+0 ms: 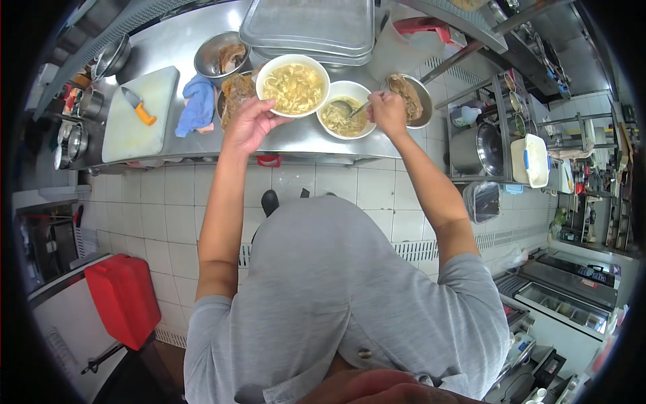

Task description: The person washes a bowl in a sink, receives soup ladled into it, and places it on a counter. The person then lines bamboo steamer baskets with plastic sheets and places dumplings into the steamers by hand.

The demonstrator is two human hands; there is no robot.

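My left hand grips the lower left rim of a white bowl holding yellowish soup with egg-like shreds. Its thumb lies over the rim. Beside it, at the right, a second white bowl stands on the steel counter with similar soup. The bowl of a metal spoon rests in that soup, and my right hand is closed on its handle. Right of this hand, a metal bowl holds a piece of cooked meat. More brown food lies partly hidden behind my left hand.
On the steel counter are a white cutting board with an orange-handled knife, a blue cloth, a metal bowl with meat and stacked metal trays. A pot stands on the right rack.
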